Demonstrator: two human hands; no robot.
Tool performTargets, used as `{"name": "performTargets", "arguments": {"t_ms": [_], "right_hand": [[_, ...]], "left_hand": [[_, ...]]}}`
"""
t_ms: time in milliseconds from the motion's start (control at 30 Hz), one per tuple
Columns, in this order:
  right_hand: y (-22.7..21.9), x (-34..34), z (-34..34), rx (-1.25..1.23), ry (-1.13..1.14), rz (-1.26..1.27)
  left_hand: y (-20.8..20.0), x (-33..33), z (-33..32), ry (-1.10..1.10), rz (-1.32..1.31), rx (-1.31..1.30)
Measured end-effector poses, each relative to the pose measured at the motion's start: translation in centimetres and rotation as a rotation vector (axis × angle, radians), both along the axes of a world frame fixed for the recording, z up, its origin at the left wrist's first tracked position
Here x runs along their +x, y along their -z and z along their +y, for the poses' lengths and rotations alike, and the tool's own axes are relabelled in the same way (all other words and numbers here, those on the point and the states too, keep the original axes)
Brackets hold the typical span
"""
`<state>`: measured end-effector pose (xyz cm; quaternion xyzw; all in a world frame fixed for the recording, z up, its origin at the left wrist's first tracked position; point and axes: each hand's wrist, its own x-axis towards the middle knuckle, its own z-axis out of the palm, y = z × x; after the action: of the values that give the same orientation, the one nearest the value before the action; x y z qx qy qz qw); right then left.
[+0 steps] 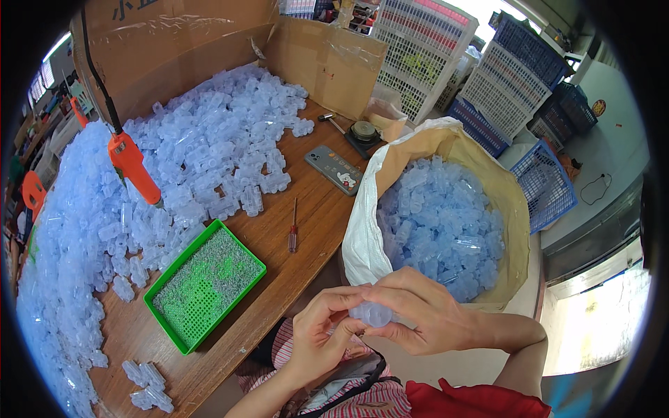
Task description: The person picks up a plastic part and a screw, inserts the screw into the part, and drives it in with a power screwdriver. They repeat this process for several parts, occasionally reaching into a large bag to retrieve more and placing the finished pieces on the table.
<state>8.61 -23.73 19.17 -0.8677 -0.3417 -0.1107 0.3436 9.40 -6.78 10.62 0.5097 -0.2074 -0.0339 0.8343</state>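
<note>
Close to my body, over the table's front edge, both hands grip one small translucent bluish plastic piece (pixel 371 315). My left hand (pixel 322 334) pinches it from the left with thumb and fingers. From the other side my right hand (pixel 421 313) has its fingers curled over the top and the thumb below. The fingers partly cover the piece. Just beyond my right hand stands a big white sack (pixel 366 240) with a tan lining, holding many similar plastic pieces (pixel 446 216).
A wooden table (pixel 268 279) bears a large heap of plastic pieces (pixel 202 153) and a green tray (pixel 226 324) of small metal parts. A screwdriver (pixel 293 237), phone (pixel 333 169) and tape roll (pixel 365 131) lie there. An orange electric screwdriver (pixel 134 167) hangs overhead. Crates (pixel 425 56) stand behind.
</note>
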Motion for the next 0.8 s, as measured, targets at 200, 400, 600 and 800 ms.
{"name": "performTargets", "arguments": {"t_ms": [200,400,600,800], "right_hand": [[-0.3,-0.1,0.1,-0.131,0.003,-0.003],[2.2,0.2,-1.5,0.657,0.076,0.778],[4.1,-0.5,-2.6,0.837,0.045,1.000],[2.7,-0.7,-2.0,0.588,0.096,0.753]], "left_hand": [[1.1,0.0,0.0,-0.071,-0.097,0.083],[-1.0,-0.4,-0.6,-0.182,0.043,0.175],[1.0,-0.6,-0.2,-0.106,0.041,0.240],[-0.1,-0.2,0.2,0.060,0.412,-0.028]]}}
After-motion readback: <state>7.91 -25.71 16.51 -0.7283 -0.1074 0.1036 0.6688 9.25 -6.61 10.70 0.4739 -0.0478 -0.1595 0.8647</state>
